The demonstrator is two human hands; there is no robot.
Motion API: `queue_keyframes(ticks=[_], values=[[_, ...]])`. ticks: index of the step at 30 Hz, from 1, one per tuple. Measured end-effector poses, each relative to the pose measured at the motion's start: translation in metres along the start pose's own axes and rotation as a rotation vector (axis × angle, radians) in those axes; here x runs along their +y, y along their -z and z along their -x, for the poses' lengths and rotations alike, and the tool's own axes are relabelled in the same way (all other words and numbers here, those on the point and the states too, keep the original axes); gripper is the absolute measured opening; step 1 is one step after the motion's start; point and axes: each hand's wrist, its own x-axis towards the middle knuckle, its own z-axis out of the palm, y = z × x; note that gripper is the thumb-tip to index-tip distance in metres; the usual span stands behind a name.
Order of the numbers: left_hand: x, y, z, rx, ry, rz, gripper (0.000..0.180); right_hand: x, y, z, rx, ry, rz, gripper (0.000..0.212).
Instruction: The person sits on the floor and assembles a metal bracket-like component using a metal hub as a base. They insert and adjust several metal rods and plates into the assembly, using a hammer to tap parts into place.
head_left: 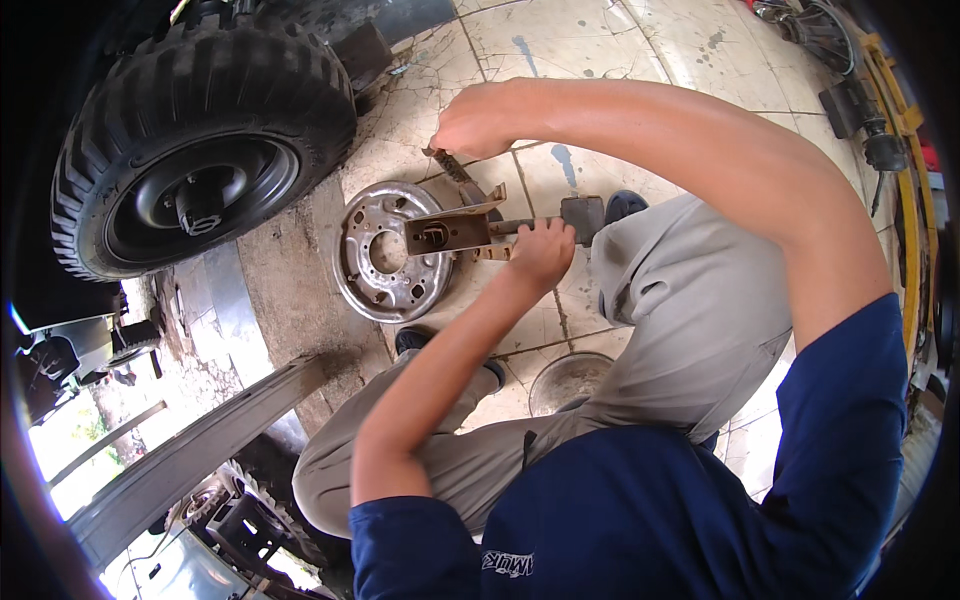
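My left hand (545, 250) is closed round the arm of a metal pedal assembly (445, 233), close to its flat square pad (583, 214). The assembly has a boxy bracket with angled plates, which overlaps a round metal plate (352, 245) lying on the floor, pierced by a large centre hole and several smaller ones. Beyond the bracket, my right hand (475, 122) is closed over the upper end of a dark, ridged strip (455, 168), a spring or a brush; I cannot make out which. The strip's lower end reaches down beside the bracket plates.
A large knobbly tyre on a black wheel (215, 170) stands at the far left. A metal beam (190, 450) runs along the lower left. Between my legs sits a round pan-like thing (570, 380). A yellow frame (905, 200) with machine parts lines the right side.
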Motion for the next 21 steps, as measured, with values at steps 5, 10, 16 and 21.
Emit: queue_keyframes(ticks=[5, 10, 16, 21], values=[[0.009, -0.079, -0.063, 0.434, 0.257, -0.146, 0.062, 0.018, -0.005, 0.013, -0.002, -0.064, -0.01, 0.024], [-0.009, -0.106, -0.084, 0.451, 0.382, -0.183, 0.072, 0.023, -0.002, 0.007, 0.028, -0.117, -0.034, 0.024], [-0.028, -0.127, -0.096, 0.568, 0.386, -0.176, 0.072, 0.017, -0.007, 0.006, -0.102, -0.16, -0.027, 0.023], [-0.044, -0.146, -0.116, 0.806, 0.471, -0.165, 0.032, 0.016, -0.004, 0.002, -0.112, -0.166, -0.053, 0.03]])
